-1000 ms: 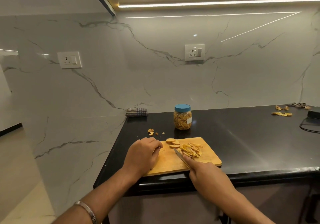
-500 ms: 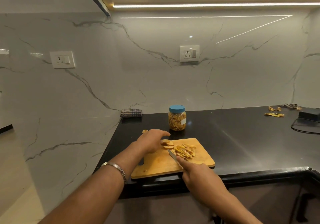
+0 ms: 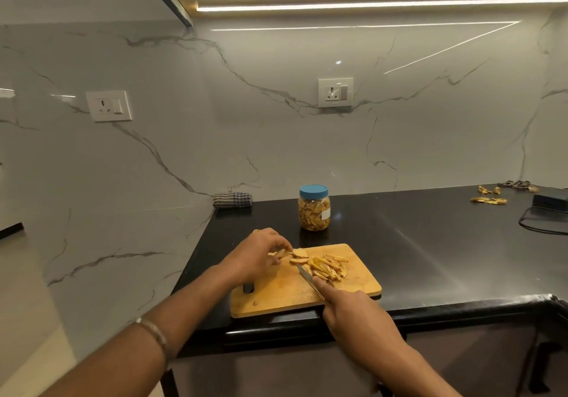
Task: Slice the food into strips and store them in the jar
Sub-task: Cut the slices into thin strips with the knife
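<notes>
On the dark bench (image 3: 430, 258) a folded checked cloth (image 3: 232, 199) lies far left against the wall. Nearer, the left hand (image 3: 256, 257) has its grip pinched round a small food piece (image 3: 281, 254) at the wooden cutting board's (image 3: 276, 295) far left corner. Just right of it lie two round slices (image 3: 298, 257), then a loose heap of pale yellow strips (image 3: 329, 267) (thin, uneven lengths). The right hand (image 3: 353, 313) has its grip closed round a knife (image 3: 309, 280), forefinger along the blade, tip beside the strips. Behind the board stands the clear jar (image 3: 314, 209), blue lid on, nearly full of similar strips. Far right lie peel scraps (image 3: 488, 200).
</notes>
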